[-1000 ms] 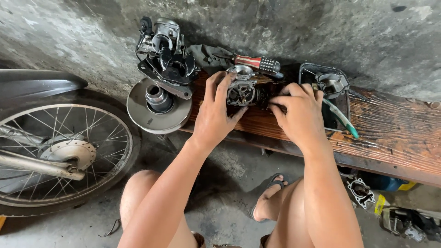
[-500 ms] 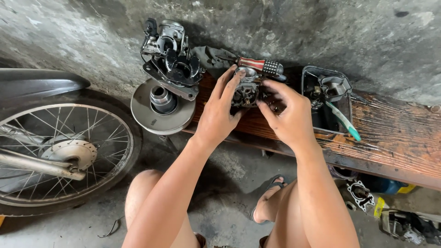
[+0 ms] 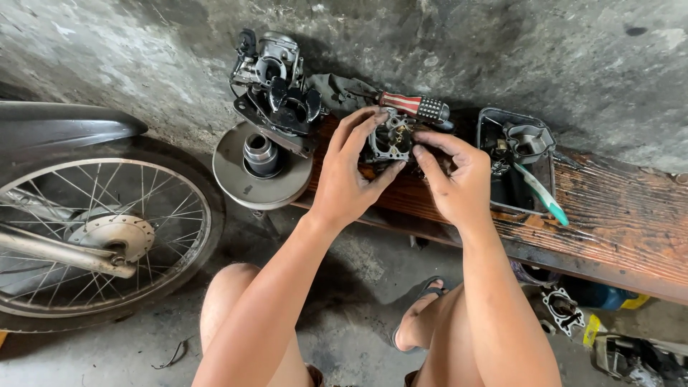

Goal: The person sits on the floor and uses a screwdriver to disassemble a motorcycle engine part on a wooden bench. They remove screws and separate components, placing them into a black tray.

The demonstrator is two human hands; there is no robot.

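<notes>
My left hand and my right hand both grip a small grey metal carburetor body over a wooden bench. Left fingers wrap its left side and top, right fingers press on its right side. Part of the carburetor is hidden by my fingers. A screwdriver with a red-and-white striped handle lies just behind it on the bench.
Another carburetor-like assembly stands at the bench's left end, above a round metal pulley disc. A black tray with small parts and a green-handled toothbrush sits to the right. A spoked motorcycle wheel stands at left. A concrete wall is behind.
Both hands with the carburetor have shifted slightly up and back towards the wall. The part has been turned in my fingers, and the view has drifted a little.
</notes>
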